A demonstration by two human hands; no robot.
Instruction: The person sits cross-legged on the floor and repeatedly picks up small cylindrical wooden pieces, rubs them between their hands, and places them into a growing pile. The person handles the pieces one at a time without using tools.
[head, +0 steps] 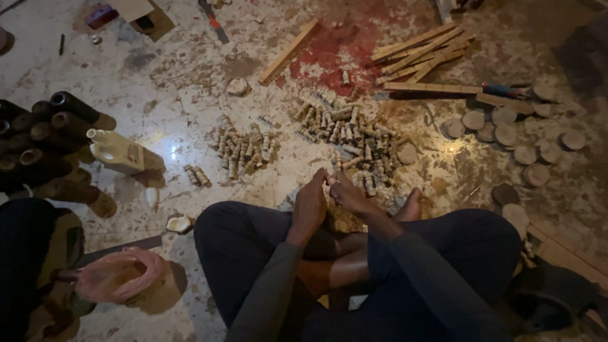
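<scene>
While the person sits cross-legged on the floor (190, 82), left hand (310, 206) and right hand (350, 195) meet at the fingertips, grip closed on a small wooden peg (331, 180); detail too dim to tell more. Peg heaps (345, 133) lie just beyond. Wood discs (506, 133) and slats (421, 54) sit toward the far right corner, a white plastic jug (120, 152) and dark tubes (44, 139) at the left edge.

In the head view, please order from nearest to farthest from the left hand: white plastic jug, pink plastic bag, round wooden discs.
From the left hand:
1. Pink plastic bag, lower left.
2. White plastic jug, left.
3. Round wooden discs, far right.
The bag and jug are nearly equal.
</scene>
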